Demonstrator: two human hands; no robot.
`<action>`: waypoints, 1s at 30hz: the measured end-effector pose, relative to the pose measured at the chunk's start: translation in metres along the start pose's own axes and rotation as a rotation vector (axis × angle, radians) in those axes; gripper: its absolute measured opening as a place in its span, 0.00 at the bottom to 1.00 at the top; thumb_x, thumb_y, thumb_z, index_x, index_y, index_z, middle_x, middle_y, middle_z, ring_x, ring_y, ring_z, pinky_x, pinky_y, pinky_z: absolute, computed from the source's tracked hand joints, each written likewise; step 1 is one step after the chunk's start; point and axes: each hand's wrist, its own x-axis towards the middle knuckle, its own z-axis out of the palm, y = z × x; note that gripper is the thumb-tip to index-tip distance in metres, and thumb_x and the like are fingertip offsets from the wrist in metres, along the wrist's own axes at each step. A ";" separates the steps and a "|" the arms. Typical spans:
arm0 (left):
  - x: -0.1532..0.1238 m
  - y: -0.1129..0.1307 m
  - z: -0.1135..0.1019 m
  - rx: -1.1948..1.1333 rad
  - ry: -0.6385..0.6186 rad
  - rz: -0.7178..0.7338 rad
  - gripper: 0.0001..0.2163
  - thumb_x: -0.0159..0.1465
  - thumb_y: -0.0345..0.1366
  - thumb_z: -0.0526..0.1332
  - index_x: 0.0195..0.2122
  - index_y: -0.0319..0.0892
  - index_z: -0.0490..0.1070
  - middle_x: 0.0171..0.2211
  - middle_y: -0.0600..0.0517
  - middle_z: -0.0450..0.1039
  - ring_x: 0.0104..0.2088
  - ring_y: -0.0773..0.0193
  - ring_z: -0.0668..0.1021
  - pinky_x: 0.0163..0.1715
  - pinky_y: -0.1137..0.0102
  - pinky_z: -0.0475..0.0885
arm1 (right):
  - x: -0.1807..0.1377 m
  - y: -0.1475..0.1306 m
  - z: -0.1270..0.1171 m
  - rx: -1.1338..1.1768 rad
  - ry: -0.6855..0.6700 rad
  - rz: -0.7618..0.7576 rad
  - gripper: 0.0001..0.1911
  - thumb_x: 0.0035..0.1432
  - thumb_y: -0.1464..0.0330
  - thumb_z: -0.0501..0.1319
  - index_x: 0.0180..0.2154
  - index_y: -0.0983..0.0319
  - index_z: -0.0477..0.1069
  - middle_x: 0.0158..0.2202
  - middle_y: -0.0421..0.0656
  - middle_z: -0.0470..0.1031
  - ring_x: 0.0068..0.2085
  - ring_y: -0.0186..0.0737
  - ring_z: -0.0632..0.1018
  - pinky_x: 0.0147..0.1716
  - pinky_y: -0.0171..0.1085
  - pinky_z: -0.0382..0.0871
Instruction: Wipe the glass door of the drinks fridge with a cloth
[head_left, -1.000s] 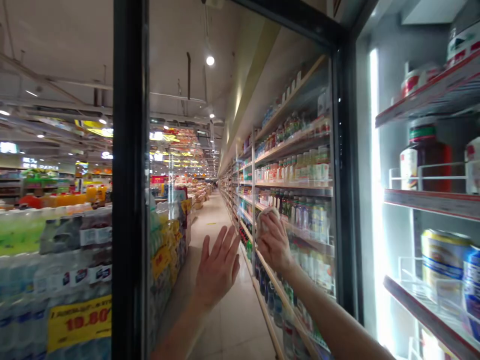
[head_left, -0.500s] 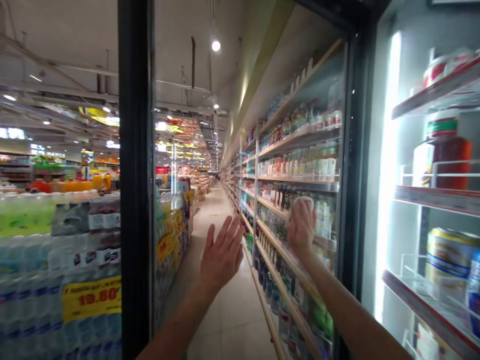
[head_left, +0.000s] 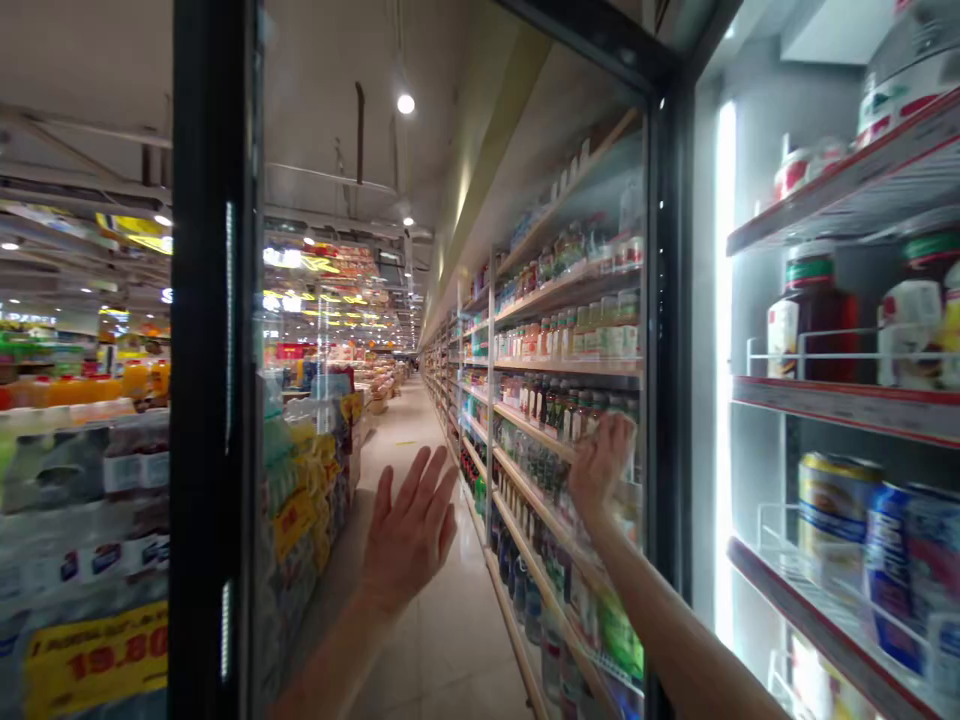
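Note:
My left hand (head_left: 411, 530) lies with fingers stretched out against the glass door (head_left: 322, 620) of a cooler, holding nothing. Farther right, my right hand (head_left: 600, 465) is bent against the same pane, near the door's right frame. Its fingers close on a whitish cloth (head_left: 628, 436), mostly covered by the hand and blurred. Through the glass show tall shelves of drinks (head_left: 570, 335) and a long aisle. The door stands open, with its black upright edge (head_left: 214, 400) to the left.
To the right, lit cooler shelves (head_left: 840, 405) hold bottles and cans (head_left: 836, 500) behind thin wire rails. Left of the door are stacked packs of bottles (head_left: 82, 510) with a yellow price sign (head_left: 97, 660). The tiled aisle floor (head_left: 420, 620) runs ahead.
The view has turned right, bringing more cooler shelves in. My right hand has shifted on the glass toward the right frame, its wrist tilting. My left hand remains flat on the pane.

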 end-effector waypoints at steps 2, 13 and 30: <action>0.000 0.000 0.000 -0.009 0.002 -0.003 0.21 0.62 0.33 0.54 0.57 0.45 0.61 0.57 0.48 0.64 0.61 0.60 0.60 0.62 0.57 0.44 | -0.015 -0.015 -0.003 0.049 -0.165 -0.197 0.29 0.60 0.69 0.46 0.63 0.60 0.48 0.62 0.51 0.56 0.65 0.49 0.51 0.58 0.57 0.52; 0.000 0.000 0.000 -0.011 0.003 -0.002 0.21 0.62 0.34 0.54 0.57 0.46 0.60 0.57 0.48 0.64 0.61 0.60 0.60 0.62 0.57 0.44 | 0.001 0.001 0.002 0.023 -0.106 -0.064 0.27 0.60 0.68 0.45 0.61 0.64 0.53 0.62 0.54 0.56 0.64 0.52 0.52 0.58 0.59 0.51; 0.000 -0.001 -0.001 -0.034 0.035 0.001 0.17 0.63 0.35 0.53 0.53 0.44 0.64 0.56 0.48 0.65 0.61 0.63 0.60 0.63 0.60 0.43 | 0.018 -0.019 0.005 0.117 -0.274 -0.543 0.26 0.60 0.69 0.47 0.60 0.57 0.55 0.58 0.46 0.63 0.64 0.45 0.55 0.61 0.54 0.48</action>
